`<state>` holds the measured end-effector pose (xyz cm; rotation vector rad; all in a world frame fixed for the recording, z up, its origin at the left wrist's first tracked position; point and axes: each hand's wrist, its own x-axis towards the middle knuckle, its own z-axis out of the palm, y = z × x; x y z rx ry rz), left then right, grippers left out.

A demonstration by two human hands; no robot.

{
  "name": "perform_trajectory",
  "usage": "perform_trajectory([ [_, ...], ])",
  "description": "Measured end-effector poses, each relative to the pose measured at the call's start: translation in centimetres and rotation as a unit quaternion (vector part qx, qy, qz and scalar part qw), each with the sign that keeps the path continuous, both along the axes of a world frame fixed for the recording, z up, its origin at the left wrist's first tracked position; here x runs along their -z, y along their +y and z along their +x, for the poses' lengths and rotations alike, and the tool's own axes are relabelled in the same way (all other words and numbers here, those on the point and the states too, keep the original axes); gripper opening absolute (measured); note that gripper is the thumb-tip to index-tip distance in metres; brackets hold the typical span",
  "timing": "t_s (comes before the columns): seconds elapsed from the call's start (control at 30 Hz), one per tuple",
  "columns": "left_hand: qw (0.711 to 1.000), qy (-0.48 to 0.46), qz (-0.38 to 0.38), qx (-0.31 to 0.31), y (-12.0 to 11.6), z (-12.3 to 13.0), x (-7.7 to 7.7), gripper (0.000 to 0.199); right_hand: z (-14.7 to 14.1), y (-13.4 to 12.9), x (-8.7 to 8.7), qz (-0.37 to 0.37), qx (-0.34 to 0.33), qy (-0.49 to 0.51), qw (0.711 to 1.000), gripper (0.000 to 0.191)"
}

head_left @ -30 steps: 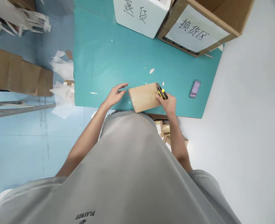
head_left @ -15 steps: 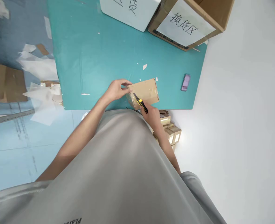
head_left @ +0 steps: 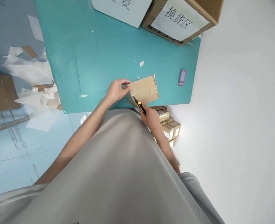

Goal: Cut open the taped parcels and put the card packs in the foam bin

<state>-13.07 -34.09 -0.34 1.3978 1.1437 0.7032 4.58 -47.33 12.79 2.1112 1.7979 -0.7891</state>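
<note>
A small brown cardboard box (head_left: 145,88) with clear tape lies at the front edge of the green table, tilted a little. My left hand (head_left: 117,90) grips its left end, thumb and fingers closed at the upper left corner. In my right hand (head_left: 151,117) is a yellow and black utility knife (head_left: 139,105), my fingers wrapped round its handle. The knife's blade points up and left, at the taped left end of the box. Whether the blade touches the tape I cannot tell.
On the green table (head_left: 100,59) stand a white bin (head_left: 125,14) and a labelled cardboard carton (head_left: 179,21) at the back. A blurred purple object (head_left: 182,77) lies right. Several small boxes (head_left: 172,129) are stacked below the front edge. Paper scraps (head_left: 31,70) litter the left.
The view has shifted and turned slightly. My right hand has drawn the knife slightly down and left, away from the box's middle. My left hand keeps its hold on the box.
</note>
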Motion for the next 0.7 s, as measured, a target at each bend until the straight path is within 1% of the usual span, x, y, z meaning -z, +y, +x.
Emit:
perform_trajectory([
  [0.07, 1.0, 0.004, 0.003, -0.004, -0.2, 0.1, -0.1, 0.039, 0.0, -0.3, -0.2, -0.001, 0.001, -0.005, 1.0, 0.051],
  [0.17, 1.0, -0.001, 0.002, -0.001, -0.3, 0.2, -0.1, 0.041, -0.3, -0.3, -0.4, 0.015, 0.002, -0.008, 1.0, 0.052],
  [0.23, 1.0, -0.006, 0.002, 0.001, -0.3, 0.2, 0.0, 0.041, -0.6, 0.0, -0.5, 0.02, 0.0, -0.011, 1.0, 0.052],
  [0.43, 1.0, -0.002, 0.005, -0.006, -0.4, 0.3, -0.1, 0.041, -1.2, 1.2, -0.7, -0.004, -0.009, -0.004, 1.0, 0.051],
  [0.57, 1.0, 0.006, 0.011, -0.01, -0.6, 0.5, 0.0, 0.041, -1.2, 0.8, -1.1, 0.0, -0.015, -0.011, 1.0, 0.047],
  [0.7, 1.0, 0.01, 0.008, -0.021, -0.9, 0.6, 0.2, 0.043, -0.8, -0.1, -1.7, -0.013, -0.026, -0.02, 0.999, 0.046],
])
